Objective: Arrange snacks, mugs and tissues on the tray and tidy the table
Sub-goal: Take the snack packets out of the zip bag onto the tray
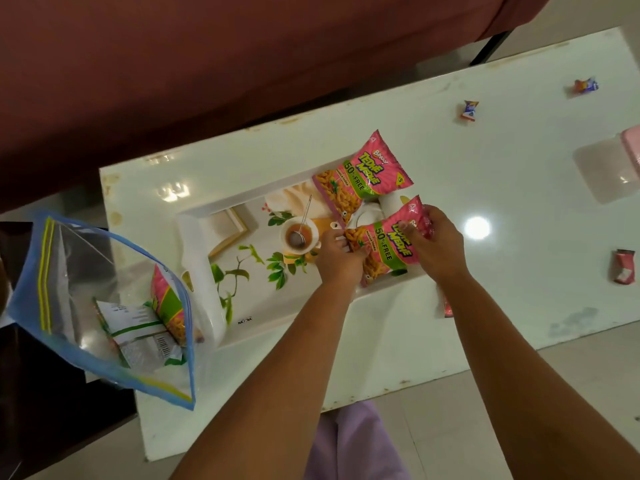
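A white tray (194,244) printed with leaves and a teacup picture lies on the white table (519,188). One pink snack packet (367,174) lies at the tray's far right end. A second pink snack packet (384,242) sits just nearer, at the tray's right edge. My left hand (337,256) grips its lower end and my right hand (434,242) grips its upper end. A clear zip bag (86,289) with blue edges stands at the left, holding further snack packets (166,303).
Small wrapped candies (468,110) (586,85) lie on the far table, and a red wrapper (623,266) at the right. A pink object (631,152) sits at the right edge. A maroon sofa (207,64) lies beyond the table.
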Tool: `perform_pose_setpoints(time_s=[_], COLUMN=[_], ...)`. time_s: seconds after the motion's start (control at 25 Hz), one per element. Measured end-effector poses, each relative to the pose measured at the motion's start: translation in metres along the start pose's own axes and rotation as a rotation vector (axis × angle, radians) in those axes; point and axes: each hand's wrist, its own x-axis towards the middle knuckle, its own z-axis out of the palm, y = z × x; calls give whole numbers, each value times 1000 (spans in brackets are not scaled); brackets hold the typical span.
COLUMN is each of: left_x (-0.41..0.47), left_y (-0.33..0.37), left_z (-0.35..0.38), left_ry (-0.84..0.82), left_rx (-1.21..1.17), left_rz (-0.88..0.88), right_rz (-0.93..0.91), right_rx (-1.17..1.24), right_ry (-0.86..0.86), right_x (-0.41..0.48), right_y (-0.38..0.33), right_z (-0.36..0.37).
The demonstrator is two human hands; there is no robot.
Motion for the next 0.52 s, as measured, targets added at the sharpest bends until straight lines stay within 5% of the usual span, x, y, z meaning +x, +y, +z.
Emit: perform_pose_setpoints(time_s=[0.52], left_x=[-9], left_y=[-9], left_z=[-1], left_ry=[-16], left_rx=[103], left_rz=[55], right_rz=[78], right_rx=[17], right_ry=[65], right_x=[-21], right_y=[11], right_z=[2])
